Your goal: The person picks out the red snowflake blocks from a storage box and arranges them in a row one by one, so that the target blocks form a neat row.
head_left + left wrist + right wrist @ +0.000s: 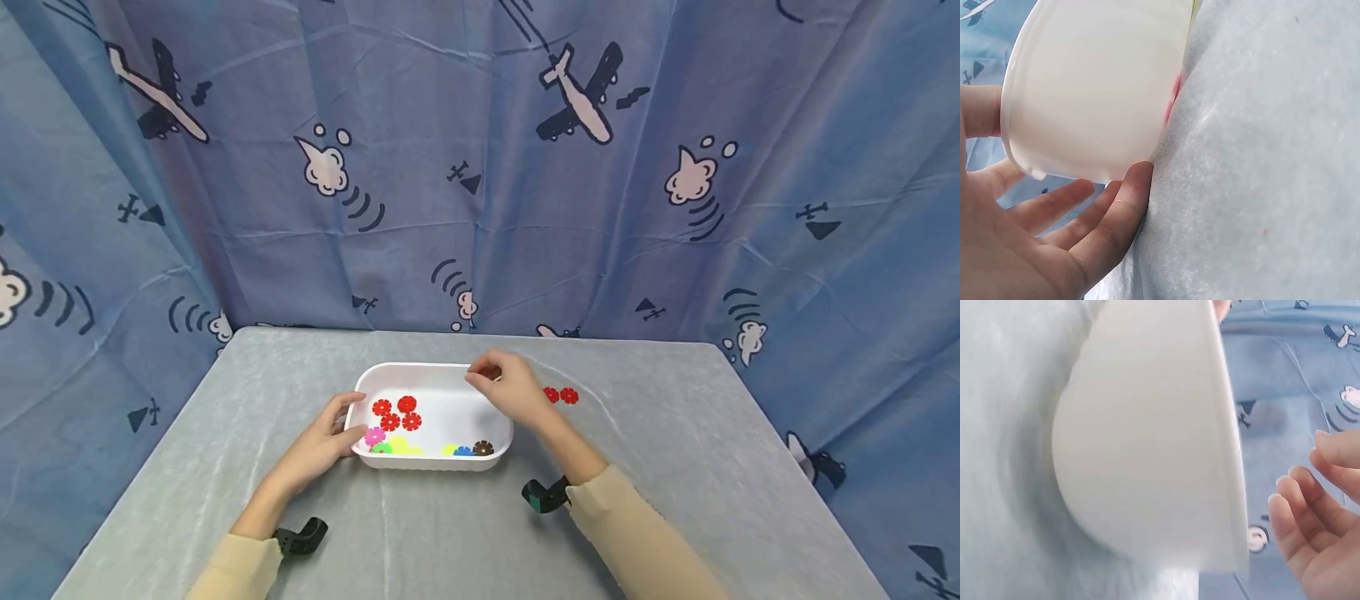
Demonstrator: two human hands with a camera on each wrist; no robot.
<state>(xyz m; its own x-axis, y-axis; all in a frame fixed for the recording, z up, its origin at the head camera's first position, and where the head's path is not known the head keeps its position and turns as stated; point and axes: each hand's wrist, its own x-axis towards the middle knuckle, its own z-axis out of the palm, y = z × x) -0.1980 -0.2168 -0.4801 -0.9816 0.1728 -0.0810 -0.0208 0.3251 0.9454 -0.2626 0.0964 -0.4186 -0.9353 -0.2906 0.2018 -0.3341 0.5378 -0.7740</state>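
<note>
Left hand (321, 437) with white tray (444, 403) in grip; right hand (514, 390), fingers bent, over the tray's right end, hold unclear

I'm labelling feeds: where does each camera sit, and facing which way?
Head: on the head, facing forward and down at the white tray; left hand, right hand and sleeves show.
Left wrist: on that wrist, facing the tray; left hand shows.
Right wrist: on that wrist, facing the tray; mainly right hand shows.
Wrist views share tray and blue cloth.

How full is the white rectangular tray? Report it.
The tray is partly filled: flower-shaped red discs and a brown disc lie inside, much floor bare.
</note>
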